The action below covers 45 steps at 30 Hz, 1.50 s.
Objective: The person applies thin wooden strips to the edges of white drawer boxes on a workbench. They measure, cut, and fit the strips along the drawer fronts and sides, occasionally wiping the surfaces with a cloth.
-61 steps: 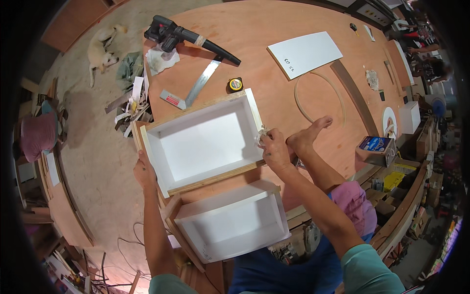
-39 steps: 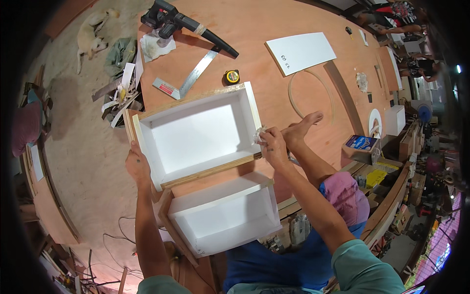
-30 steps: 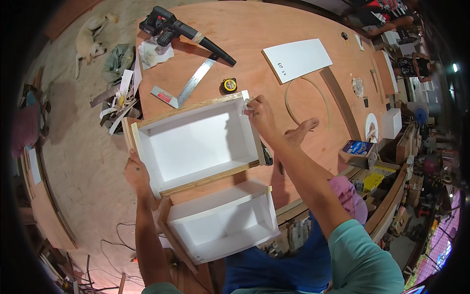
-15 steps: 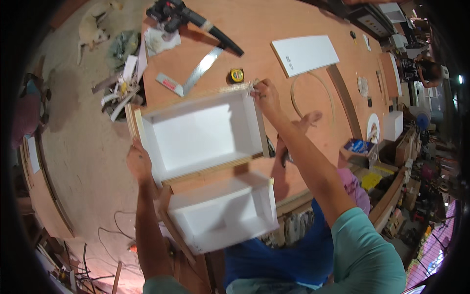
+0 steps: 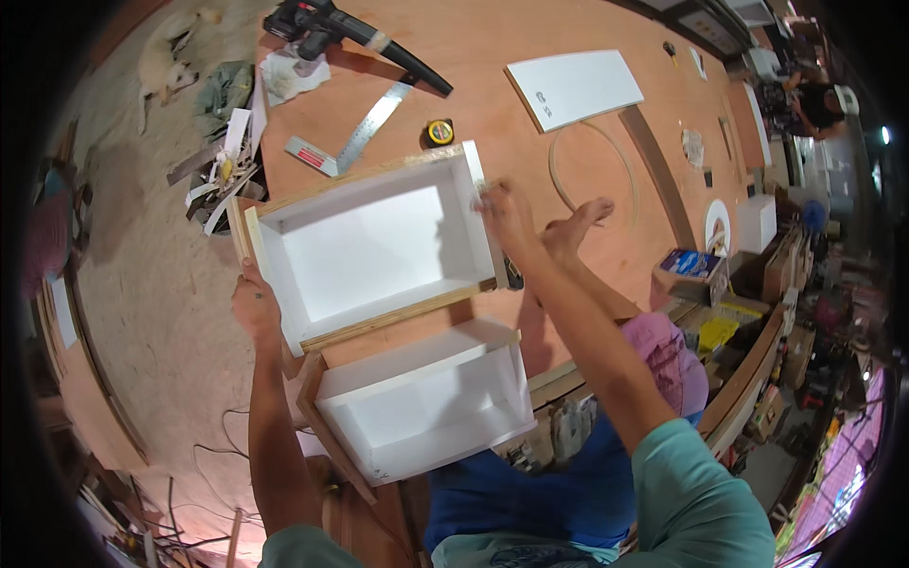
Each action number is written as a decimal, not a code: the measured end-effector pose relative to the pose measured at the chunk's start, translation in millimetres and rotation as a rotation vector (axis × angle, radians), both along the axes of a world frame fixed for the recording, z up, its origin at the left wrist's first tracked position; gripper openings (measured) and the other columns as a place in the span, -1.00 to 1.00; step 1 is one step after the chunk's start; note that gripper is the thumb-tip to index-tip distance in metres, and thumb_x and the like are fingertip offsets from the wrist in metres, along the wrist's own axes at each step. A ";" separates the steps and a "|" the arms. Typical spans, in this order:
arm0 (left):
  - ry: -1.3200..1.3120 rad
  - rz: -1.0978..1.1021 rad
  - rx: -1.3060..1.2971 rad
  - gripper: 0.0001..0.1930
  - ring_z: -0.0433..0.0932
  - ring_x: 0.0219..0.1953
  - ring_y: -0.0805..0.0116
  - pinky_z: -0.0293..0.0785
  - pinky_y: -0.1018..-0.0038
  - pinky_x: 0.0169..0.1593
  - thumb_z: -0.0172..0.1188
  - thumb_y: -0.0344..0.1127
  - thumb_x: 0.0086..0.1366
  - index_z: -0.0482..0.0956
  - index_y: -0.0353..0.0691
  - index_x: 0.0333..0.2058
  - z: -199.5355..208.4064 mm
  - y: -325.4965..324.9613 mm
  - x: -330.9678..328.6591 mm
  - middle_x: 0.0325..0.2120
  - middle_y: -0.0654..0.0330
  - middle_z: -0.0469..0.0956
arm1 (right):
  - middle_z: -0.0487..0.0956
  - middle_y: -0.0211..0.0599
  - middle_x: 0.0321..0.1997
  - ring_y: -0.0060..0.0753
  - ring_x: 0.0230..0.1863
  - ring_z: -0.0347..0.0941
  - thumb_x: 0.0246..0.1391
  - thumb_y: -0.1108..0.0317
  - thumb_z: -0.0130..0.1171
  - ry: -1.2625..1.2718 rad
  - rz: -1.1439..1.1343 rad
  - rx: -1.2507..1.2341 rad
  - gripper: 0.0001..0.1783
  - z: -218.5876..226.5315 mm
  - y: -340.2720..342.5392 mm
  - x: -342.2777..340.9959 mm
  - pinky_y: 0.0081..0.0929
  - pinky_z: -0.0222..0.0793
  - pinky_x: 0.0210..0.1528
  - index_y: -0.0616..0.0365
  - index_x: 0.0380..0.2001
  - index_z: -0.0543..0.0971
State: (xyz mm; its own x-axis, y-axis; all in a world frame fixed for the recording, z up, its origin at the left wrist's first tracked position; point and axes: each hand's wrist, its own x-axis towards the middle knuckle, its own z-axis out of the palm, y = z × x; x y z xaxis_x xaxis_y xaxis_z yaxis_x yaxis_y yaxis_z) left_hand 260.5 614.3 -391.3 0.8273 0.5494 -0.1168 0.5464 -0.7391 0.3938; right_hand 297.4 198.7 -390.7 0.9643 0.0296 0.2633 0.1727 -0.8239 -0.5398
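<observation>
A white-lined wooden drawer box (image 5: 365, 336) lies with its hollow side up on the tabletop. My left hand (image 5: 256, 301) is closed round the outer edge of its left end. Beside the right end, my right hand (image 5: 507, 213) has its fingers pinched together. Something small and whitish shows at those fingertips, too blurred to name. A second, smaller white drawer box (image 5: 436, 454) sits nearer to me, tilted toward my lap. Past the far side of the larger box lie a yellow and black tape measure (image 5: 438, 133) and a metal try square (image 5: 365, 133).
A black cordless blower (image 5: 331, 28) lies at the far left, by a crumpled white cloth (image 5: 294, 76). A white panel (image 5: 575, 87) rests at the far right. Scrap strips (image 5: 222, 175) pile up beyond the table's left edge. A dog (image 5: 163, 68) lies on the floor. My bare foot (image 5: 578, 222) is on the tabletop.
My right hand has come away from the larger box's far right corner and moved nearer along its right end. My left hand still holds the left end. The view has shifted slightly.
</observation>
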 end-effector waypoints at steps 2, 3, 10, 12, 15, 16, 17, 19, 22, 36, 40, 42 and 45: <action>0.019 -0.022 -0.014 -0.30 0.59 -0.38 -0.16 0.49 0.10 -0.29 -0.34 0.12 0.43 0.59 -0.43 -0.39 -0.3 0.0 -3.4 -0.45 -0.19 0.60 | 0.51 0.00 -0.37 0.06 -0.33 0.48 -0.24 0.51 0.30 -0.039 0.012 -0.035 -0.88 4.4 2.5 44.0 -0.17 0.43 -0.31 0.26 -0.51 0.60; 0.028 -0.030 -0.023 -0.29 0.59 -0.38 -0.17 0.49 0.09 -0.28 -0.35 0.13 0.43 0.59 -0.43 -0.39 1.4 -2.0 -2.4 -0.45 -0.19 0.60 | 0.53 -0.01 -0.34 0.04 -0.35 0.50 -0.19 0.49 0.31 -0.055 0.026 -0.070 -0.87 7.5 1.8 57.0 -0.20 0.45 -0.32 0.26 -0.47 0.61; 0.030 -0.046 0.016 -0.25 0.59 -0.38 -0.19 0.48 0.07 -0.26 -0.38 0.16 0.42 0.61 -0.45 -0.40 8.7 2.1 -3.4 -0.44 -0.21 0.60 | 0.52 -0.02 -0.33 0.06 -0.28 0.49 -0.25 0.58 0.29 0.060 -0.025 0.090 -0.78 -6.3 1.0 -30.2 -0.20 0.43 -0.24 0.28 -0.40 0.60; 0.029 -0.047 0.031 -0.26 0.59 -0.38 -0.19 0.49 0.08 -0.26 -0.37 0.15 0.42 0.61 -0.45 -0.40 4.7 9.1 -4.3 -0.45 -0.21 0.60 | 0.50 -0.02 -0.27 0.06 -0.26 0.48 -0.27 0.66 0.24 0.083 -0.030 0.107 -0.73 -3.8 1.8 -71.3 -0.21 0.43 -0.23 0.29 -0.36 0.58; 0.040 -0.043 0.035 -0.27 0.59 -0.39 -0.19 0.49 0.08 -0.27 -0.35 0.13 0.42 0.61 -0.44 -0.41 5.5 4.5 -1.2 -0.45 -0.21 0.59 | 0.48 -0.06 -0.16 0.04 -0.16 0.44 -0.29 0.66 0.24 0.089 -0.028 0.048 -0.66 -1.0 -5.9 -116.4 -0.21 0.41 -0.18 0.26 -0.30 0.56; 0.047 -0.040 0.035 -0.28 0.59 -0.39 -0.18 0.49 0.08 -0.27 -0.35 0.13 0.42 0.61 -0.44 -0.41 7.0 1.4 0.2 -0.45 -0.22 0.59 | 0.48 -0.09 -0.15 0.03 -0.12 0.41 -0.31 0.64 0.26 0.093 -0.029 0.048 -0.64 0.4 -8.7 -124.3 -0.20 0.39 -0.16 0.24 -0.30 0.56; 0.043 -0.044 0.031 -0.28 0.59 -0.39 -0.18 0.49 0.08 -0.27 -0.34 0.13 0.42 0.61 -0.44 -0.41 7.9 0.2 -0.1 -0.45 -0.21 0.59 | 0.48 -0.09 -0.14 0.02 -0.11 0.41 -0.31 0.63 0.26 0.106 -0.028 0.025 -0.63 3.4 -8.0 -129.6 -0.21 0.39 -0.14 0.23 -0.29 0.56; 0.036 -0.049 0.024 -0.28 0.59 -0.39 -0.17 0.50 0.08 -0.27 -0.33 0.12 0.42 0.61 -0.45 -0.42 9.5 -2.8 0.6 -0.45 -0.21 0.59 | 0.47 -0.10 -0.12 0.01 -0.10 0.40 -0.32 0.63 0.26 0.131 -0.026 -0.024 -0.61 9.2 -8.1 -136.5 -0.24 0.38 -0.12 0.22 -0.27 0.56; 0.026 -0.049 0.042 -0.29 0.60 -0.39 -0.15 0.50 0.09 -0.28 -0.33 0.11 0.43 0.61 -0.44 -0.43 3.6 -8.4 2.1 -0.46 -0.20 0.60 | 0.47 -0.10 -0.12 0.01 -0.11 0.40 -0.29 0.61 0.26 0.344 0.046 -0.142 -0.64 25.2 -24.2 -155.0 -0.25 0.38 -0.11 0.22 -0.27 0.57; 0.059 -0.003 0.027 -0.32 0.59 -0.40 -0.14 0.51 0.10 -0.30 -0.32 0.09 0.43 0.60 -0.40 -0.44 6.8 0.1 -2.9 -0.47 -0.17 0.60 | 0.43 -0.03 -0.12 0.04 -0.11 0.42 -0.11 0.60 0.21 0.215 -0.136 -0.030 -0.62 27.4 6.1 -87.1 -0.20 0.41 -0.14 0.13 -0.14 0.56; 0.040 0.003 0.030 -0.33 0.59 -0.40 -0.15 0.50 0.10 -0.30 -0.32 0.08 0.44 0.60 -0.42 -0.43 4.5 1.1 -3.4 -0.46 -0.18 0.60 | 0.41 -0.01 -0.08 0.05 -0.07 0.38 -0.06 0.52 0.22 -0.057 -0.074 -0.091 -0.68 22.0 16.3 -3.9 -0.19 0.40 -0.11 0.11 -0.16 0.56; 0.023 -0.008 0.055 -0.33 0.59 -0.40 -0.15 0.50 0.10 -0.31 -0.31 0.07 0.44 0.60 -0.42 -0.43 7.8 -3.2 -1.9 -0.46 -0.18 0.60 | 0.44 -0.03 -0.13 0.05 -0.12 0.41 -0.09 0.52 0.25 -0.114 -0.041 -0.060 -0.70 16.8 20.6 37.5 -0.18 0.40 -0.14 0.14 -0.20 0.58; 0.031 -0.029 0.029 -0.32 0.59 -0.39 -0.16 0.50 0.09 -0.30 -0.32 0.08 0.44 0.60 -0.42 -0.43 8.7 -4.2 -2.6 -0.46 -0.19 0.60 | 0.48 -0.07 -0.24 0.02 -0.20 0.43 -0.14 0.54 0.27 -0.052 -0.090 -0.051 -0.75 1.6 22.5 47.9 -0.18 0.40 -0.19 0.18 -0.28 0.61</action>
State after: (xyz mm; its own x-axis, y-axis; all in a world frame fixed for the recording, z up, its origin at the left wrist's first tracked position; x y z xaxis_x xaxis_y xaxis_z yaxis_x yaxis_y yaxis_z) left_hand 257.9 610.1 -382.6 0.8390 0.5290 -0.1274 0.5365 -0.7655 0.3551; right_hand 345.2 221.1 -389.1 0.9486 -0.0418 0.3138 0.1236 -0.8636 -0.4888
